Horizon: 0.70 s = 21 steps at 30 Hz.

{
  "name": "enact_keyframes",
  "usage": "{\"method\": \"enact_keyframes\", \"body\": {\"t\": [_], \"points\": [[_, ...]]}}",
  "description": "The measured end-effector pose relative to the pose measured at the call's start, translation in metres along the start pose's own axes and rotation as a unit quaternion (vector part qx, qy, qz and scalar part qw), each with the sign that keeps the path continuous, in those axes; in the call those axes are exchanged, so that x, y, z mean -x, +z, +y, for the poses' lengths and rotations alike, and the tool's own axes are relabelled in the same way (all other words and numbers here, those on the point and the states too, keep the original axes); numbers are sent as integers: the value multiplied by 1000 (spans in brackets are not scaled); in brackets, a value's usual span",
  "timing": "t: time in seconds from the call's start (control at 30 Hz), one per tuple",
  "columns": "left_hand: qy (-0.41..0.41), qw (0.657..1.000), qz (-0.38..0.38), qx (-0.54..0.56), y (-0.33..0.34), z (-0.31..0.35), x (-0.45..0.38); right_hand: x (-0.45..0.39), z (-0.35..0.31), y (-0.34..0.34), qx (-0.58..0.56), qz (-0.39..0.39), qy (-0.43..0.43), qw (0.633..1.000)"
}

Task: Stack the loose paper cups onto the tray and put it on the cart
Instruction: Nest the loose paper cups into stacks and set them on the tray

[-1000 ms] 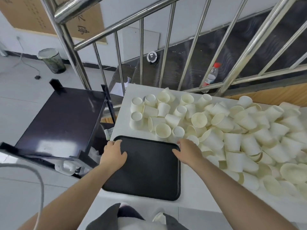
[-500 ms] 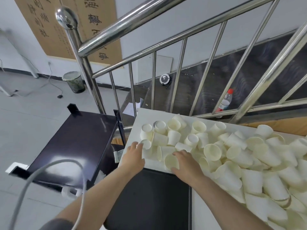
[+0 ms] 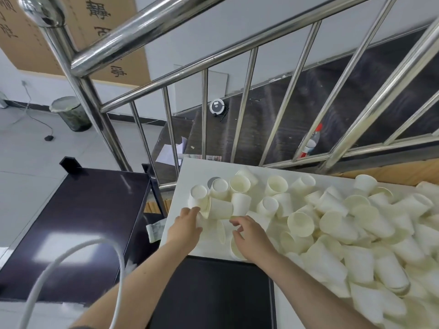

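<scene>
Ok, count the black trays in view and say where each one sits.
1. The flat black plastic tray lies on the white table at its near edge, between the person's forearms, with no cups on it. Its near end runs out of frame.

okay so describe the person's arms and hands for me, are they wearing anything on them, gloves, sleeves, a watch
Both forearms are bare all the way to the frame edge. The left hand and right hand wear no gloves, and no watch, ring or bracelet shows. Just a sliver of dark fabric appears beside the left arm at the bottom edge, possibly a sleeve. A thick white cable loops across the lower left corner.
</scene>
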State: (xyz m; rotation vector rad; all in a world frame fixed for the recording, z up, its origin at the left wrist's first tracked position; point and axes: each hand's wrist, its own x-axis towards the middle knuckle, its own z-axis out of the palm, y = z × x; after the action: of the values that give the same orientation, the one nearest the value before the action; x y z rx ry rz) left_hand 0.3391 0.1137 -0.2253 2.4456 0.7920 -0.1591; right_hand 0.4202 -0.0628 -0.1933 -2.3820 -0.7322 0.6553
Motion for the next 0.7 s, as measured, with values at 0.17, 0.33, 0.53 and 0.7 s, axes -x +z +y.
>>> {"method": "enact_keyframes", "body": {"t": [0.17, 0.33, 0.53, 0.7], "points": [[-36, 968, 91, 231, -17, -23, 32, -5, -9, 11, -85, -3, 44, 995], [-67, 883, 50, 462, -16, -36, 59, -4, -32, 24, -195, -56, 64, 977], [-44, 901, 19, 431, -8, -51, 82, 7, -45, 31, -153, -65, -25, 986], [10, 961, -5, 276, -10, -50, 87, 18, -42, 31, 21, -63, -165, 984]]}}
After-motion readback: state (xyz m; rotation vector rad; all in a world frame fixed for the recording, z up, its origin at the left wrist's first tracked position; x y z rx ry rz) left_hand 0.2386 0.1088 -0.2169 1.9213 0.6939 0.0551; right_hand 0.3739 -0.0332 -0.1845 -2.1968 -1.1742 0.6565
